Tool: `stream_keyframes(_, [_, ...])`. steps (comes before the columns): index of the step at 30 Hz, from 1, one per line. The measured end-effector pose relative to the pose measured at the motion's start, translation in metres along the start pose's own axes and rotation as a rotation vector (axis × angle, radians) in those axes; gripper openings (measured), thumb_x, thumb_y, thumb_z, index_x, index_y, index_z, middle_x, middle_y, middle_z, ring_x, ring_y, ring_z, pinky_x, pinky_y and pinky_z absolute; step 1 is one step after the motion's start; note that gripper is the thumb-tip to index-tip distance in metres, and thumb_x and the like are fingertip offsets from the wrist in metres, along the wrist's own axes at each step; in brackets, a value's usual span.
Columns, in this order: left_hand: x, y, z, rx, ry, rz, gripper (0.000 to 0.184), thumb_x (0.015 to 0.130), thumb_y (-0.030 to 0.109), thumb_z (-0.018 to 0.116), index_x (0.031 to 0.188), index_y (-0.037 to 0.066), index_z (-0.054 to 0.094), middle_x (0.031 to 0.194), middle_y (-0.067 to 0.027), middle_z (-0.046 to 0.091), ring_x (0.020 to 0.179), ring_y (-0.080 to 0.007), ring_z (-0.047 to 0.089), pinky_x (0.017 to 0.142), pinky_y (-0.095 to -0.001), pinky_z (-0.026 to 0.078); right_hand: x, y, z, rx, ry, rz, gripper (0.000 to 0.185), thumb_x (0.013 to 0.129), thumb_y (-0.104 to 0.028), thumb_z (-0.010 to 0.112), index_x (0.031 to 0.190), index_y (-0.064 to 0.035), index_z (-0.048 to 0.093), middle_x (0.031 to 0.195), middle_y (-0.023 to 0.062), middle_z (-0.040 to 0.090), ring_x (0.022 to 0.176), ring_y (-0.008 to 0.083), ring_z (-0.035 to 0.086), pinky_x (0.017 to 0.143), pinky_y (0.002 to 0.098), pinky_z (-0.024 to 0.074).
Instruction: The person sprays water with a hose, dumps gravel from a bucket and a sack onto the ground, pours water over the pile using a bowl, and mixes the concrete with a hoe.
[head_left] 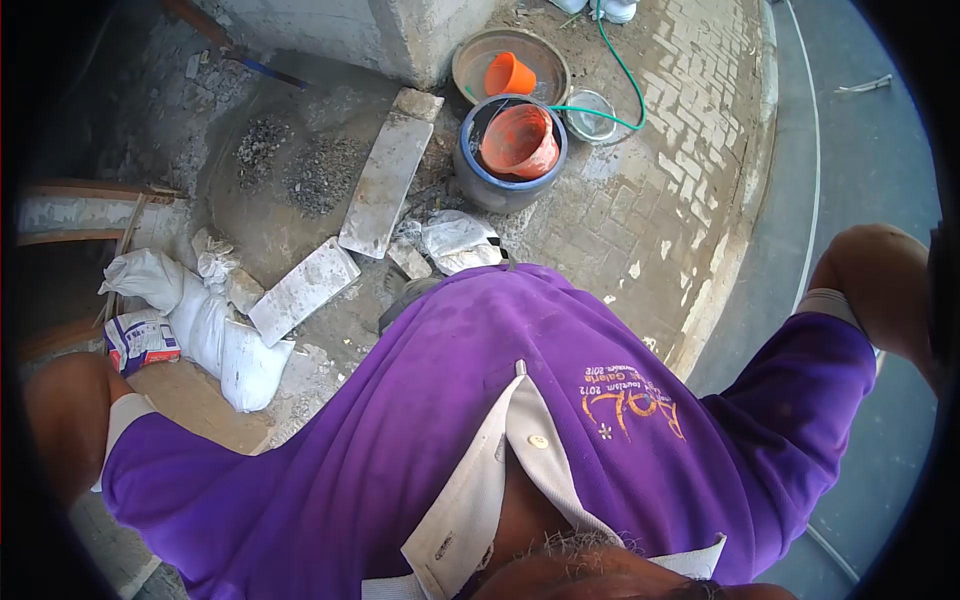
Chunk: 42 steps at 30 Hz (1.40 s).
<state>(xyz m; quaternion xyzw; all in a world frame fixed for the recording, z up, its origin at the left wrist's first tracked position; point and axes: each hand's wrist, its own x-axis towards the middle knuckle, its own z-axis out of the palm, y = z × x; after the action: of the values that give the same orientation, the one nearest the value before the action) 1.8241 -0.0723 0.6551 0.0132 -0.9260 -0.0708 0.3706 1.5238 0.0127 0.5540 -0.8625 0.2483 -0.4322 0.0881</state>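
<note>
Neither of my hands shows. On the left side of the head view, my left arm [70,415] is bent, and only the part around the elbow shows below the purple sleeve. My right arm [868,275] is bent out on the right, cut off by the dark edge of the picture. Between them, my purple shirt [430,370] fills the lower middle. Ahead of me stands a dark blue drum [505,197] with a dirty orange bucket [520,142] in its mouth. Whatever my hands hold or touch is hidden.
A round basin [465,75] holds an orange pot [510,73]. A green hose [632,85] runs past a clear tub [591,118]. Concrete blocks [385,185] border wet mix with gravel [318,178]. White sacks [205,325] and a printed bag [143,340] lie left; a paved curb [750,215] runs right.
</note>
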Motion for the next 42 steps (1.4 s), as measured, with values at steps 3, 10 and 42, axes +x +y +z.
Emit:
stream_keyframes(3, [-0.012, 0.003, 0.002, 0.033, -0.009, -0.016, 0.054, 0.092, 0.05, 0.048, 0.128, 0.01, 0.052, 0.13, -0.0165, 0.053, 0.125, -0.0349, 0.047, 0.106, -0.0525, 0.032, 0.004, -0.007, 0.022, 0.073, -0.123, -0.07, 0.043, 0.091, -0.034, 0.053, 0.122, -0.0032, 0.059, 0.116, 0.0172, 0.062, 0.112, 0.0286, 0.056, 0.092, 0.0396, 0.0419])
stream_keyframes(10, [-0.053, 0.006, 0.004, 0.125, 0.039, -0.111, 0.053, 0.093, 0.048, 0.048, 0.127, 0.008, 0.052, 0.129, -0.0172, 0.054, 0.124, -0.0341, 0.048, 0.106, -0.0503, 0.033, 0.007, -0.015, 0.045, 0.168, -0.246, -0.171, 0.043, 0.092, -0.034, 0.052, 0.122, -0.0031, 0.058, 0.118, 0.0178, 0.061, 0.113, 0.0299, 0.056, 0.093, 0.0398, 0.0416])
stream_keyframes(42, [-0.13, -0.026, 0.011, 0.361, 0.3, -0.24, 0.049, 0.096, 0.037, 0.046, 0.125, -0.003, 0.052, 0.127, -0.0205, 0.055, 0.122, -0.0308, 0.05, 0.104, -0.04, 0.035, 0.011, -0.06, 0.015, 0.176, -0.267, -0.342, 0.045, 0.095, -0.035, 0.045, 0.124, -0.0027, 0.056, 0.126, 0.0203, 0.057, 0.119, 0.0361, 0.051, 0.098, 0.0407, 0.0401])
